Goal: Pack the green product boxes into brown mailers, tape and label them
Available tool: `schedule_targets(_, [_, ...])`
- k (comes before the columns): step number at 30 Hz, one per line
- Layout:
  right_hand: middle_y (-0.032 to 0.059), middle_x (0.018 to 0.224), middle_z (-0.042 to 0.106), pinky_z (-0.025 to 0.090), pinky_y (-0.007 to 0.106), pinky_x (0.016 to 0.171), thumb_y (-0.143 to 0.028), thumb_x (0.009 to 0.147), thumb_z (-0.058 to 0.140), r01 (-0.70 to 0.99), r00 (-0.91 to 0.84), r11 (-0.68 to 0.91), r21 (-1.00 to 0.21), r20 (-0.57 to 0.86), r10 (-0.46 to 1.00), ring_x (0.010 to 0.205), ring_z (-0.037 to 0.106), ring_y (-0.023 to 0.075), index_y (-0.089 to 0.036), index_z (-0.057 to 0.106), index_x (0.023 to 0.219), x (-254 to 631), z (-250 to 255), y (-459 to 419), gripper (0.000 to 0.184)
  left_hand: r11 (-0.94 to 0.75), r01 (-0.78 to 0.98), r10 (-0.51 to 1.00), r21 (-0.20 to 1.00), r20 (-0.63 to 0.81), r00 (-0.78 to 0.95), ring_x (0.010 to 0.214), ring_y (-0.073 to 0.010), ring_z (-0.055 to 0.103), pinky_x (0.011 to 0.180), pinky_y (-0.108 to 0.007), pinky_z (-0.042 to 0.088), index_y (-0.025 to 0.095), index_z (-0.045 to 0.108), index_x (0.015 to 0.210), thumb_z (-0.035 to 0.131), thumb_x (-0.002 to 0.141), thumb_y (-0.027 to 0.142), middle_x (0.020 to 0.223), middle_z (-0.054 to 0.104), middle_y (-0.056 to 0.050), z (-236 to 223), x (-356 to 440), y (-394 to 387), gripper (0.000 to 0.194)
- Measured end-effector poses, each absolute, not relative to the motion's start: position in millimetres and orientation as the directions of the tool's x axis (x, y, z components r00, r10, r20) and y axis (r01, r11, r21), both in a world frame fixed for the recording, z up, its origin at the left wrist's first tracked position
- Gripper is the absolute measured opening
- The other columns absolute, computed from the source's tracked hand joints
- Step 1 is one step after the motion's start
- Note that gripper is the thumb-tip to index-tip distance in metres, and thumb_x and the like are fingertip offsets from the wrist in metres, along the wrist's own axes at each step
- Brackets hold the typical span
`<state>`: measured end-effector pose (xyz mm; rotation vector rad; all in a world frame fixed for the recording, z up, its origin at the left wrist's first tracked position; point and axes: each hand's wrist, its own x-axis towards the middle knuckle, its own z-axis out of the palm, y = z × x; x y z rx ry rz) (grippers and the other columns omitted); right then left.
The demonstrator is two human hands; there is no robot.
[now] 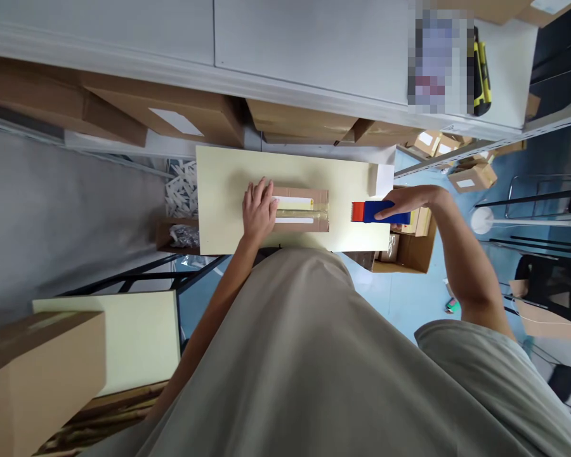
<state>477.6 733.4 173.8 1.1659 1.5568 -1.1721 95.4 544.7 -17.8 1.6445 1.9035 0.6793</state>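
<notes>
A small flat cardboard box (pixel 309 209) lies on a pale yellow table (pixel 223 190), with strips of tape along its top. My left hand (pixel 258 209) rests flat on the box's left end, fingers spread. My right hand (pixel 409 202) grips the handle of a blue tape dispenser (pixel 378 212) with a red front end. The dispenser sits on the table's right part, a short gap away from the box's right end.
Large cardboard boxes (pixel 171 111) sit under a grey shelf behind the table. An open carton (pixel 412 251) stands on the blue floor at the right. A second pale table (pixel 137 336) and a brown box (pixel 33 374) are at lower left. Chairs stand far right.
</notes>
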Motion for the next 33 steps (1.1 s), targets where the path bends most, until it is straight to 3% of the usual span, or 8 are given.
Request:
schedule_targets(6, [0.0125,0.075,0.082,0.059,0.036,0.070,-0.079,0.087,0.089,0.984,-0.126,0.157,-0.089,-0.963,0.239,0.070,0.079,0.0261,-0.015,0.079,0.080,459.1,134.5,718.5,0.065,0.128,0.745,0.991,0.654,-0.056,-0.121,0.178,-0.0403,0.026,0.146,-0.056,0.022,0.016,0.053,0.175,0.033,0.116,0.068,0.186,0.043,-0.015,-20.8,95.1,544.7,0.082])
schedule_targets(11, [0.0130,0.076,0.082,0.060,0.035,0.069,-0.064,0.099,0.085,0.982,-0.133,0.175,-0.077,-0.933,0.334,0.069,0.080,0.0256,-0.011,0.082,0.094,433.9,108.6,695.6,0.053,0.125,0.757,0.991,0.642,-0.048,-0.123,0.177,-0.0401,0.028,0.146,-0.057,0.022,0.017,0.053,0.174,0.031,0.116,0.069,0.186,0.042,-0.016,-20.3,95.8,544.0,0.082])
schedule_targets(18, [0.0216,0.108,0.086,0.058,0.037,0.086,-0.045,0.103,0.082,0.951,-0.163,0.307,0.040,-0.778,0.607,0.106,0.083,0.0357,-0.011,0.082,0.121,405.6,73.6,654.9,0.038,0.102,0.789,0.994,0.606,-0.042,-0.096,0.176,-0.0392,0.031,0.146,-0.057,0.023,0.015,0.052,0.175,0.028,0.117,0.066,0.186,0.041,-0.017,-18.1,95.1,544.4,0.081])
schedule_targets(21, [0.0235,0.118,0.084,0.056,0.037,0.089,-0.028,0.104,0.077,0.976,-0.095,0.200,0.083,-0.665,0.741,0.116,0.081,0.0363,-0.011,0.081,0.123,395.9,48.3,630.4,0.026,0.106,0.797,0.994,0.595,-0.047,-0.097,0.176,-0.0384,0.031,0.146,-0.056,0.023,0.014,0.052,0.174,0.028,0.117,0.064,0.186,0.041,-0.017,-17.7,95.5,545.2,0.079])
schedule_targets(25, [0.0269,0.118,0.082,0.054,0.036,0.088,-0.033,0.116,0.058,0.999,-0.012,0.038,0.036,-0.554,0.832,0.110,0.080,0.0321,-0.002,0.066,0.142,397.0,14.0,601.3,0.041,0.110,0.779,0.993,0.617,-0.037,-0.112,0.177,-0.0362,0.030,0.145,-0.056,0.024,0.015,0.054,0.172,0.031,0.117,0.063,0.186,0.041,-0.018,-15.2,96.1,544.3,0.076])
schedule_targets(27, [0.0276,0.121,0.081,0.052,0.037,0.096,-0.035,0.120,0.048,1.000,0.020,-0.015,0.014,-0.527,0.850,0.112,0.077,0.0309,0.001,0.058,0.149,401.8,-0.3,590.2,0.046,0.094,0.764,0.994,0.638,-0.019,-0.107,0.178,-0.0358,0.030,0.145,-0.056,0.025,0.015,0.053,0.172,0.033,0.117,0.064,0.188,0.037,-0.019,-13.0,96.1,541.4,0.077])
schedule_targets(31, [0.0306,0.138,0.076,0.044,0.040,0.113,-0.028,0.121,0.038,0.997,0.051,-0.076,-0.033,-0.483,0.874,0.128,0.070,0.0324,0.001,0.053,0.154,411.1,-21.2,574.0,0.046,0.148,0.718,0.984,0.680,-0.025,-0.179,0.177,-0.0394,0.033,0.140,-0.055,0.036,0.011,0.043,0.176,0.053,0.110,0.071,0.190,0.025,-0.027,-9.5,98.9,529.7,0.090])
schedule_targets(33, [0.0337,0.143,0.072,0.043,0.042,0.115,-0.025,0.118,0.041,0.990,0.085,-0.125,-0.061,-0.447,0.891,0.132,0.067,0.0351,0.002,0.054,0.153,413.0,-25.5,569.1,0.046,0.292,0.660,0.939,0.692,-0.077,-0.335,0.171,-0.0421,0.043,0.135,-0.054,0.044,0.011,0.040,0.176,0.068,0.103,0.071,0.186,0.034,-0.031,-7.8,102.5,523.2,0.099])
